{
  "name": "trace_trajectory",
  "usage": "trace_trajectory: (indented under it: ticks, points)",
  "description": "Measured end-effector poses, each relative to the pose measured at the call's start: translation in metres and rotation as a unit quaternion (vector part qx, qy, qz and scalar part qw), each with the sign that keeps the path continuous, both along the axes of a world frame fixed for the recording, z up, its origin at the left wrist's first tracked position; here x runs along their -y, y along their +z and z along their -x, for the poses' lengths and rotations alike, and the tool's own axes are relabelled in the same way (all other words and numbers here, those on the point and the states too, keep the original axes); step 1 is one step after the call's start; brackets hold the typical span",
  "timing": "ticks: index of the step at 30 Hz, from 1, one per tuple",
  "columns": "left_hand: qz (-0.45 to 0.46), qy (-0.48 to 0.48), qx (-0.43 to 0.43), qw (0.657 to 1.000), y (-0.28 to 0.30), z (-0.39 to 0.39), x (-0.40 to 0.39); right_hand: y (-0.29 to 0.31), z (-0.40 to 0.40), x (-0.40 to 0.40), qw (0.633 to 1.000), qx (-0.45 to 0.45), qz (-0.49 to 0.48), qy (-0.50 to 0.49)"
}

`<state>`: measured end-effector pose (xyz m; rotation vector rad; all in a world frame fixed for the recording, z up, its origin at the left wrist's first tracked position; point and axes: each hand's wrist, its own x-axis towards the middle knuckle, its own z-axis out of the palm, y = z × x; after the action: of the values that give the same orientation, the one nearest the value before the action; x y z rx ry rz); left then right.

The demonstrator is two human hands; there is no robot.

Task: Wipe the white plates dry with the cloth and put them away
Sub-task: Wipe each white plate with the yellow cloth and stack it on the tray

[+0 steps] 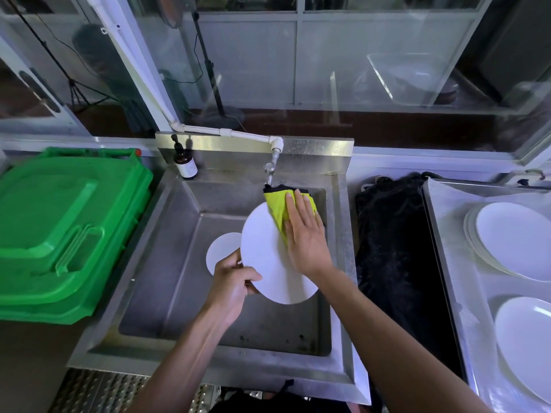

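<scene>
pressing flat with straight, spread fingers, the right hand (307, 236) holds a yellow-green cloth (278, 208) against the face of a white plate (268, 257). the left hand (231, 283) grips that plate at its lower left rim, thumb on the near face and fingers curled behind. the plate is held tilted above the steel sink (167, 263), just below the tap (269, 171). a second white plate (222, 251) lies in the basin, partly hidden behind the held one. a brown bottle (185, 163) stands at the sink's back left corner. to the left rests a green bin lid (59, 228); to the right, a metal tray (453, 248) carries stacked plates (515, 239).
</scene>
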<state>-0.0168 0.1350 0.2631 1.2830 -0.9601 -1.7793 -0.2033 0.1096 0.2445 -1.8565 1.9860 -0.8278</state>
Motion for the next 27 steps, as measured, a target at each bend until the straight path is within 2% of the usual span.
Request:
trace_trajectory:
  ticks: [9, 14, 23, 27]
  points:
    - [0.012, 0.049, 0.022, 0.998, 0.001, 0.011, -0.002, -0.022, -0.024, -0.041, 0.990, 0.101, -0.069, -0.074]
    - [0.014, 0.041, 0.022, 0.999, 0.005, 0.017, 0.002, -0.021, -0.049, -0.066, 0.981, 0.169, -0.073, -0.061]
    - [-0.004, 0.091, -0.018, 0.996, 0.008, 0.025, 0.002, -0.022, -0.069, -0.085, 0.988, 0.151, -0.030, -0.002]
    - [-0.005, 0.133, -0.016, 0.991, 0.005, 0.020, 0.000, -0.043, -0.063, -0.092, 0.988, 0.127, -0.062, -0.060]
